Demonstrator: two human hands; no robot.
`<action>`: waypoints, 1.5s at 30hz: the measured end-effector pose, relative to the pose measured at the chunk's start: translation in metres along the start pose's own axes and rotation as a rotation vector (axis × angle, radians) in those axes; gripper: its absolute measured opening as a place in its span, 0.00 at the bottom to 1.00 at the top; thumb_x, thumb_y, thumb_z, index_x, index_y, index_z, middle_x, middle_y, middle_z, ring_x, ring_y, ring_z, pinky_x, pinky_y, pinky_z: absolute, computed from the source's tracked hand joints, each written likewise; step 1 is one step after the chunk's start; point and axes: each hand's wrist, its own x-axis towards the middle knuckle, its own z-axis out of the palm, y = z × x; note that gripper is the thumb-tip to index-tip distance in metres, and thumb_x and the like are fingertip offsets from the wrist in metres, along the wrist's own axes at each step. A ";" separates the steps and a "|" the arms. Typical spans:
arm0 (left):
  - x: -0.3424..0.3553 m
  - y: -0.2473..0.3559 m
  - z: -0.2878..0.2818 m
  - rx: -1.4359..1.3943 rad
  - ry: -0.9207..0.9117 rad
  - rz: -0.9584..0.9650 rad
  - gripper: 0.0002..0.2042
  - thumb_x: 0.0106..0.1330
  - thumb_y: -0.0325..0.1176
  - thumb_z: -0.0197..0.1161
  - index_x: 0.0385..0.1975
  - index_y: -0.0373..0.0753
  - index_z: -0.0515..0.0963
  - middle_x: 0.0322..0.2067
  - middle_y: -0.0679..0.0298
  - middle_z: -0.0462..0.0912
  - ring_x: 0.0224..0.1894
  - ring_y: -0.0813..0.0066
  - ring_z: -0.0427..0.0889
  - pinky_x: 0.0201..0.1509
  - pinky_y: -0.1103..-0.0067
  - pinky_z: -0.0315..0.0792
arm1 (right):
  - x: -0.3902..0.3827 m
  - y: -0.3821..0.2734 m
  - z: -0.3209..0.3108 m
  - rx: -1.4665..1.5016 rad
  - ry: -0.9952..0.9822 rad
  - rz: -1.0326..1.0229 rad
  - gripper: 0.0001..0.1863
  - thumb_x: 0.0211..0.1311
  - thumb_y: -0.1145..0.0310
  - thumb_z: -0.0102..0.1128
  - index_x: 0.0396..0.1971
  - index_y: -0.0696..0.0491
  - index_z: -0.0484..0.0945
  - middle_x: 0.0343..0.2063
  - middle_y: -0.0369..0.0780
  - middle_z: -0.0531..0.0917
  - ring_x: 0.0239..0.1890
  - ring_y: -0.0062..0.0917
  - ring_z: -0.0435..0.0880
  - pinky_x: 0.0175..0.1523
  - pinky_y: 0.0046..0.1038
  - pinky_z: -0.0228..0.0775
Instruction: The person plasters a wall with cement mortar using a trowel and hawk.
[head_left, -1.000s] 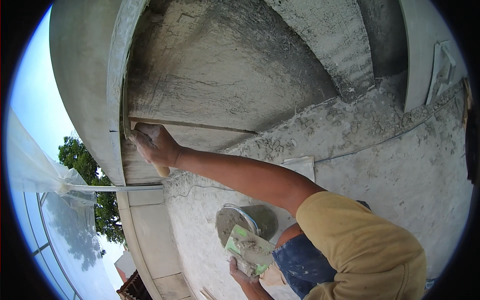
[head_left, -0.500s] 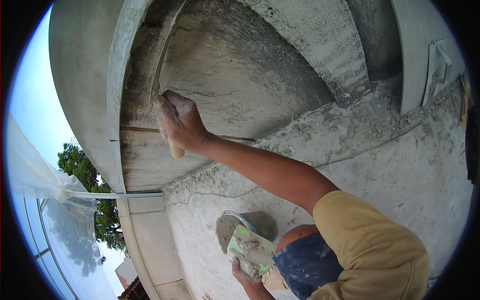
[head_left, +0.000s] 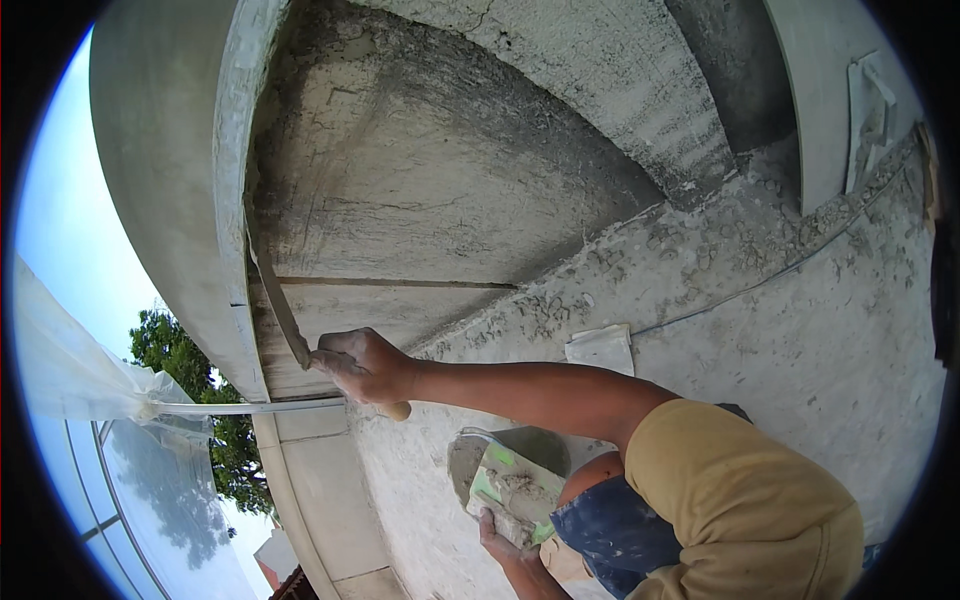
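Head view — right fingers (head_left: pixel 340 364) grip bladed tool (head_left: pixel 279 305) (left fingers (head_left: pixel 487 522), mortared board (head_left: pixel 498 470)).

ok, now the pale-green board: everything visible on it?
The flat, roughly rectangular pale-green board carries lumpy grey mortar-like paste over much of its face, with brighter green patches showing near the edges. Its material is unclear. The bare left hand holds it at its lower-left edge. It lies slanted in view, partly covering the grey round bucket; contact between them can't be told.
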 end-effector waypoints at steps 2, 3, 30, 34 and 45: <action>-0.007 0.002 0.015 -0.006 -0.018 -0.003 0.26 0.70 0.44 0.43 0.63 0.36 0.64 0.60 0.52 0.70 0.60 0.52 0.71 0.63 0.57 0.66 | -0.011 -0.011 -0.018 -0.019 0.047 -0.074 0.15 0.75 0.62 0.46 0.29 0.55 0.71 0.14 0.32 0.70 0.13 0.13 0.68 0.17 0.22 0.61; -0.010 0.001 0.020 -0.021 -0.022 -0.007 0.26 0.70 0.44 0.43 0.63 0.36 0.64 0.60 0.52 0.70 0.60 0.52 0.70 0.63 0.57 0.65 | -0.014 -0.016 -0.023 -0.031 0.087 -0.136 0.16 0.75 0.61 0.46 0.29 0.55 0.71 0.13 0.32 0.69 0.13 0.13 0.68 0.17 0.21 0.61; -0.012 0.001 -0.001 0.012 -0.033 -0.003 0.27 0.69 0.44 0.44 0.64 0.35 0.62 0.61 0.50 0.68 0.61 0.50 0.70 0.64 0.57 0.64 | -0.002 -0.018 0.002 0.106 -0.043 0.391 0.18 0.75 0.58 0.45 0.29 0.55 0.71 0.10 0.32 0.69 0.09 0.17 0.68 0.14 0.26 0.62; -0.018 -0.002 0.007 -0.015 -0.029 0.003 0.27 0.69 0.44 0.44 0.65 0.35 0.61 0.62 0.50 0.68 0.61 0.50 0.69 0.65 0.56 0.64 | -0.002 -0.008 -0.007 -0.022 0.203 -0.081 0.17 0.75 0.60 0.46 0.28 0.56 0.72 0.12 0.32 0.70 0.12 0.14 0.69 0.17 0.24 0.61; -0.012 0.011 0.005 -0.217 -0.089 0.059 0.28 0.70 0.46 0.41 0.66 0.36 0.61 0.63 0.51 0.67 0.64 0.51 0.66 0.67 0.54 0.61 | -0.012 0.008 0.012 -0.049 -0.050 0.430 0.19 0.72 0.58 0.49 0.29 0.58 0.74 0.11 0.34 0.70 0.09 0.19 0.71 0.15 0.26 0.64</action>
